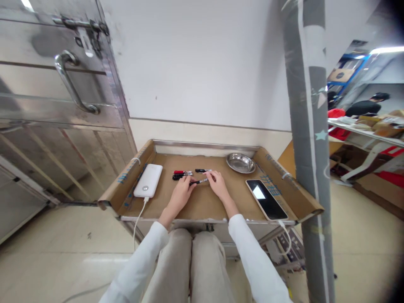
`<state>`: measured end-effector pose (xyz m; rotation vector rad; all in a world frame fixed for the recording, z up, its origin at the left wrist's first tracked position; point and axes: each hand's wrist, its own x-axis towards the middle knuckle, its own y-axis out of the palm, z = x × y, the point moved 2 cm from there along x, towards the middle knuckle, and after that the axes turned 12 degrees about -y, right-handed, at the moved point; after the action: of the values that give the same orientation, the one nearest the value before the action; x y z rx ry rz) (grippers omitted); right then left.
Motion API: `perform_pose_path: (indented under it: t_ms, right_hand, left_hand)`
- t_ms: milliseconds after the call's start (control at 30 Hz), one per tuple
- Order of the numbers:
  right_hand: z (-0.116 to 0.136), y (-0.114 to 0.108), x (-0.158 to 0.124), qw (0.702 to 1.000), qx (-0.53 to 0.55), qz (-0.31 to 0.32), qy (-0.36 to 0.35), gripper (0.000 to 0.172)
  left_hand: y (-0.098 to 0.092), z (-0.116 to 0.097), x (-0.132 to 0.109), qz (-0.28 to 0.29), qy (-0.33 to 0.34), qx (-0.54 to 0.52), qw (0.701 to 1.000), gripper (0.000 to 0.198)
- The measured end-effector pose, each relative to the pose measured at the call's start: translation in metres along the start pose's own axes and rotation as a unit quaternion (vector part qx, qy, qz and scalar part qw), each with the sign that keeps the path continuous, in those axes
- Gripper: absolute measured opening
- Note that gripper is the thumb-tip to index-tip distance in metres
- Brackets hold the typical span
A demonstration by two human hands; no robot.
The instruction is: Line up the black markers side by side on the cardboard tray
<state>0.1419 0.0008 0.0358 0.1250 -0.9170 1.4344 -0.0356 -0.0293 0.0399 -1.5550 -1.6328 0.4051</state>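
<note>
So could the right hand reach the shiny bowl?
Probably yes. The bowl sits just past the right hand, a bit to its right, with only bare cardboard between them. The hand pinches a pen together with the left hand, though, so it isn't free.

Four pens in all. Three lie loose just right of the power bank point(148, 180): one red-capped pen point(182, 172), one near black pen point(179, 177) and one far black pen point(202, 170). The fourth, the held pen point(198, 182), sits between the fingers of two hands, the left hand point(181, 194) and the right hand point(218, 184).

There is one white power bank and one phone point(266, 199) well to its right. One steel dish point(240, 163) sits right of the power bank, farther back. There are two white cables, the bank cable point(138, 219) and the phone cable point(285, 233). One cardboard-lined surface point(202, 204) carries it all.
</note>
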Motion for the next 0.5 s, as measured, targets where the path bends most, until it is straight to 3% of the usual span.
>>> perform_pose_path:
  t_ms: [100, 233, 333, 500]
  right_hand:
    - [-0.006, 0.002, 0.0, 0.977, 0.185, -0.037, 0.095, 0.035]
    - [-0.012, 0.003, -0.001, 0.9, 0.385, -0.073, 0.191, 0.03]
    - [-0.011, 0.0, 0.0, 0.866, 0.442, -0.074, 0.221, 0.023]
    - [-0.008, -0.003, 0.001, 0.842, 0.475, -0.073, 0.247, 0.02]
  left_hand:
    - [0.009, -0.02, 0.014, 0.003, 0.01, -0.091, 0.996, 0.014]
    - [0.009, -0.042, 0.036, -0.011, -0.008, -0.211, 0.977, 0.028]
    - [0.003, -0.049, 0.048, -0.012, -0.017, -0.256, 0.966, 0.028]
    - [-0.018, -0.042, 0.057, -0.04, -0.036, -0.31, 0.949, 0.025]
